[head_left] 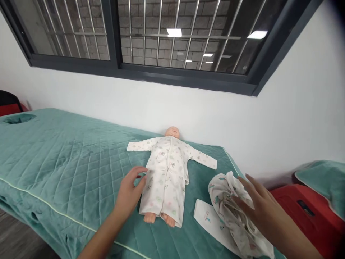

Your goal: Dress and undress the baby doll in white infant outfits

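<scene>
Grn bed w/ hole, wht wall, barred window.

Head view looked from above the bed's near side, forward and down across it, to the wall and window. Left hand and right hand were close, wall farther. Wide framing; window's lower edge slanted down rightward.

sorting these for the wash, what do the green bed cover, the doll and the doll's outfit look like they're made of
Green bed cover: likely a velvety synthetic, soft sheen, with stitched diamond quilting.
Doll: probably soft vinyl or similar plastic, judging by its smooth, skin-toned head and molded feet.
Doll's outfit: thin, matte white printed fabric with soft creases, perhaps cotton; a blend is possible.
</scene>
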Action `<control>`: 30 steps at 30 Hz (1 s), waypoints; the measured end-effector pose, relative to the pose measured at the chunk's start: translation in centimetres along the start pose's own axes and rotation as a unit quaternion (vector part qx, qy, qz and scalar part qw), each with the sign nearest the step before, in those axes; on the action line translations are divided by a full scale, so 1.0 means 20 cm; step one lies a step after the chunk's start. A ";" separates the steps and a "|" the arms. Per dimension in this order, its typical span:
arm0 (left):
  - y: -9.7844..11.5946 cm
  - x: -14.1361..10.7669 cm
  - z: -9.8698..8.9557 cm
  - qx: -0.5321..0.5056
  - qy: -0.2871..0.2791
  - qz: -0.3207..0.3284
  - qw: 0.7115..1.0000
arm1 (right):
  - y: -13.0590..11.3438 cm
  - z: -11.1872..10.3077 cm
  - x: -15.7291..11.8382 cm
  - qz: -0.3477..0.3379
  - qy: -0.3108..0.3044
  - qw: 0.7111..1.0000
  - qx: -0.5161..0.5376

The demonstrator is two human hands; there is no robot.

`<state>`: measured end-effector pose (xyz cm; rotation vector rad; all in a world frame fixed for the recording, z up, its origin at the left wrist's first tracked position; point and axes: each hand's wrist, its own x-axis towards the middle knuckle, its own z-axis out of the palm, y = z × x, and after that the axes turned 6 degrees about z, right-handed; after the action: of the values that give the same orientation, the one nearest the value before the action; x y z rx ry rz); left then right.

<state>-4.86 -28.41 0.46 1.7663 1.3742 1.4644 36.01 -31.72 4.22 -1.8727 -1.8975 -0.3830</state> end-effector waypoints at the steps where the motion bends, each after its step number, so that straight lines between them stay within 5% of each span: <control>1: -0.01 0.06 0.03 0.000 0.005 0.010 1.000 | -0.08 0.02 0.03 -0.004 -0.009 1.000 0.005; 6: -0.03 0.47 0.25 0.016 0.004 0.080 0.997 | -0.61 0.26 0.22 0.003 -0.035 0.984 0.176; 10: -0.05 0.81 0.41 0.073 -0.081 0.124 0.986 | -0.85 0.46 0.54 0.016 -0.066 0.951 0.303; 14: -0.13 0.97 0.52 0.070 -0.137 0.108 0.982 | -0.88 0.64 0.81 0.120 -0.034 0.905 0.407; 19: -0.22 0.96 0.57 0.042 -0.136 0.097 0.985 | -0.87 0.78 0.82 0.184 -0.098 0.869 0.448; 30: -0.22 0.95 0.58 0.040 -0.125 0.074 0.989 | -0.86 0.78 0.80 0.141 -0.136 0.889 0.415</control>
<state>2.73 -7.02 1.73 2.0617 1.2112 1.2215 17.44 -10.74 0.54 -1.5791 -1.5209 0.7192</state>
